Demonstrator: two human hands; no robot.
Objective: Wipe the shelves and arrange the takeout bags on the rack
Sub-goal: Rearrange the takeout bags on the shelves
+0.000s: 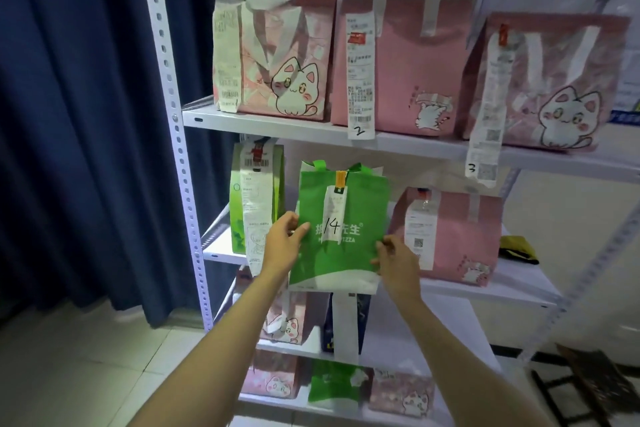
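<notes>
Gripping the green bag (341,229) by both side edges, left hand (282,241) and right hand (394,262) should seat it upright, label outward, between the light-green bag (256,198) and pink bag (450,236).

The green bag (341,229) at centre looks like matt non-woven cloth, with a thin paper slip (334,215) on its front. The rack (180,135) is smooth white painted metal. The curtain (79,107) at left is dark matt cloth. Floor tiles (86,367) look glossy.

Single head-worn wide-angle view, facing forward and slightly down, close to a white rack (188,184), arms reaching from below
</notes>
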